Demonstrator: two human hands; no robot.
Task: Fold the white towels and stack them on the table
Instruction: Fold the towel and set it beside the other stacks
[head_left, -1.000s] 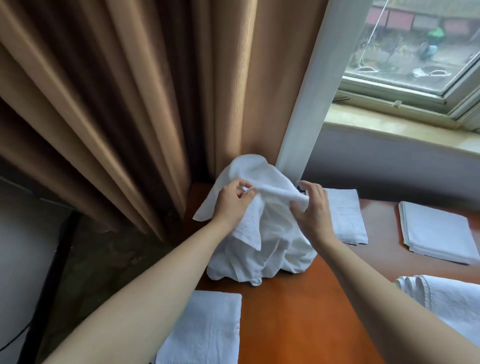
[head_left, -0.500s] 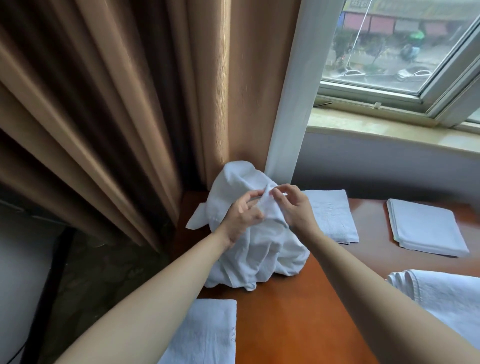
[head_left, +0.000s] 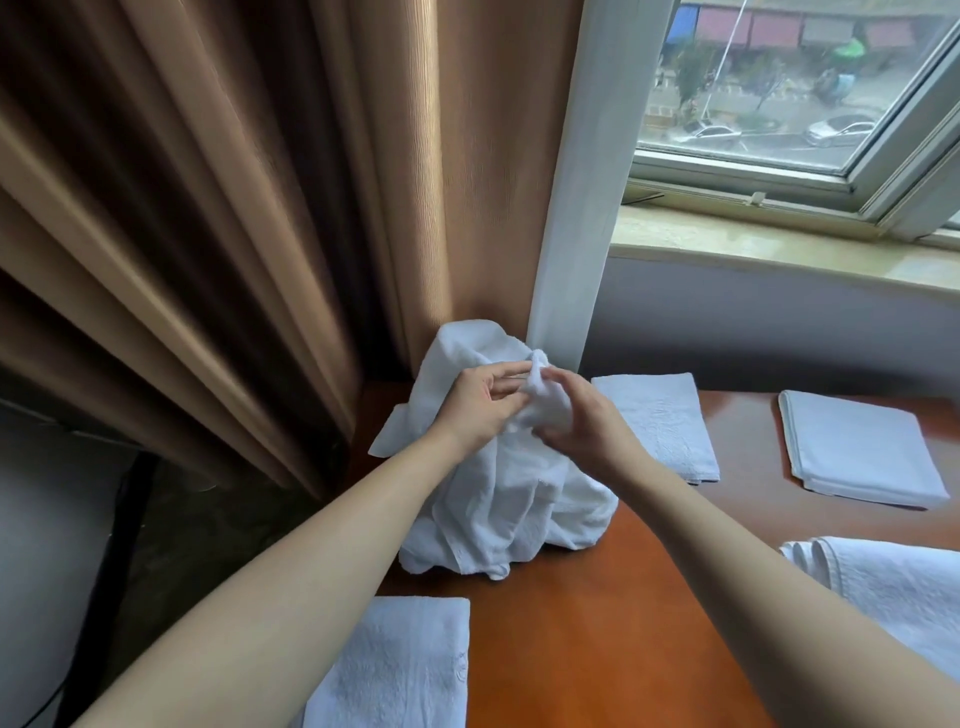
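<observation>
At the back corner of the brown surface, right by the curtain, you hold up a crumpled white towel. Your left hand and right hand sit close together near its top. The fingers of both hands are curled and pinch one small bunch of cloth between them. The rest hangs down and its bottom rests on the surface.

The towel could slip, because you hold only a little bit of it. If you have not found a real corner, the fold may come out crooked. The hanging part could also drag across the folded towel just beside it and mess it up, or slide off the left edge by the curtain.

The towel looks soft, thick and fluffy, with a stitched hem along its edges. It is lumpy and full of deep folds. The folded ones lie flat, like neat rectangles. The surface is smooth, shiny wood.
</observation>
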